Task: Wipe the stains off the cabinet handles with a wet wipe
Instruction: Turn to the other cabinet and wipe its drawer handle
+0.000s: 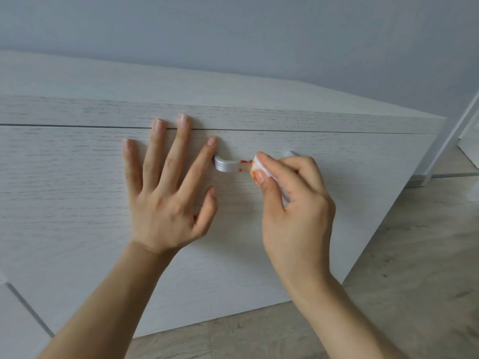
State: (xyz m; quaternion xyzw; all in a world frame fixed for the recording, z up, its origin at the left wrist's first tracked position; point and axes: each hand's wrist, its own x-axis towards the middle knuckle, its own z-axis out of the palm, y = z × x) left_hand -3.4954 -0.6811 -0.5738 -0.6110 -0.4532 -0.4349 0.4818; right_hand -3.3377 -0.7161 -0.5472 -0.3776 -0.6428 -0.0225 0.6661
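A silver metal handle (226,165) runs across the white wood-grain cabinet door (77,203). Red stains (243,161) sit on the handle's middle. My right hand (293,203) pinches a folded white wet wipe (256,167) between thumb and fingers and presses it on the handle just right of the stains; the wipe's edge is smeared orange-red. The hand hides most of the handle's right part, only its far end (291,153) shows. My left hand (168,185) lies flat on the door left of the handle, fingers spread, index fingertip beside the handle's left end.
The cabinet's white top (129,81) meets a grey wall (233,29) behind. A beige tiled floor (414,255) lies to the right and below. A white vertical frame (451,141) stands at the far right.
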